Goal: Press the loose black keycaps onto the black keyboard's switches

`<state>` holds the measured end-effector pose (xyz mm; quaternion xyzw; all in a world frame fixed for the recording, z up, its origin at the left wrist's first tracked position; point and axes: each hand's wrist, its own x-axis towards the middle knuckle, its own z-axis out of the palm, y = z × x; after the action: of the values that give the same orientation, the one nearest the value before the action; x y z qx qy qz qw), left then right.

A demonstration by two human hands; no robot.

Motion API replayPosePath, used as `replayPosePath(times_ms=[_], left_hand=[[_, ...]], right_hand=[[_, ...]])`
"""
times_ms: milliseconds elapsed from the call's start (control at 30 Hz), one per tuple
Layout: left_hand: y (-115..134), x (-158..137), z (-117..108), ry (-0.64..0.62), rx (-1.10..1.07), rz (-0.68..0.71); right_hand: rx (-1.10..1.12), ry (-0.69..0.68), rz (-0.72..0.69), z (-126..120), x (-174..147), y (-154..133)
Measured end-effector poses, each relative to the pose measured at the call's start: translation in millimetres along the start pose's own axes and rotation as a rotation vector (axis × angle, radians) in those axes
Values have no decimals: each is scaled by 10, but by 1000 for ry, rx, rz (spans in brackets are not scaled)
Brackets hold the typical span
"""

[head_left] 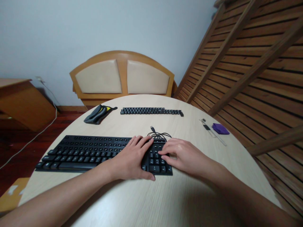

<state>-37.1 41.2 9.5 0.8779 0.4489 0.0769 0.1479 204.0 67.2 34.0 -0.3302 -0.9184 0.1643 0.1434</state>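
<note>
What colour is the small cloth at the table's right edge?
Purple; the cloth shows clearly in the head view.

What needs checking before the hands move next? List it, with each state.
1. Left hand resting flat on the keyboard, near its right end: ok.
2. Right hand with fingertips on the number pad keys: ok.
3. Either hand closed in a grip on something: not ok, both lie open.
4. Cable coiled behind the keyboard, apart from the hands: ok.
5. Row of loose keycaps lined up at the far side of the table: ok.
6. Cable plugged in: not ok, its plug lies free.
</note>
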Motion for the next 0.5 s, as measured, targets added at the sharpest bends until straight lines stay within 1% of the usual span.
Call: replayPosePath(times_ms=[100,300,500], left_hand=[[6,1,-7,-5,-6,-5],[14,5,-19,6,-14,-1],[16,2,-17,26,-13,17]], right_hand=[[-8,1,18,-5,-6,-22],[-18,5,119,-2,-12,-77],[9,14,113,22,-14,-68]])
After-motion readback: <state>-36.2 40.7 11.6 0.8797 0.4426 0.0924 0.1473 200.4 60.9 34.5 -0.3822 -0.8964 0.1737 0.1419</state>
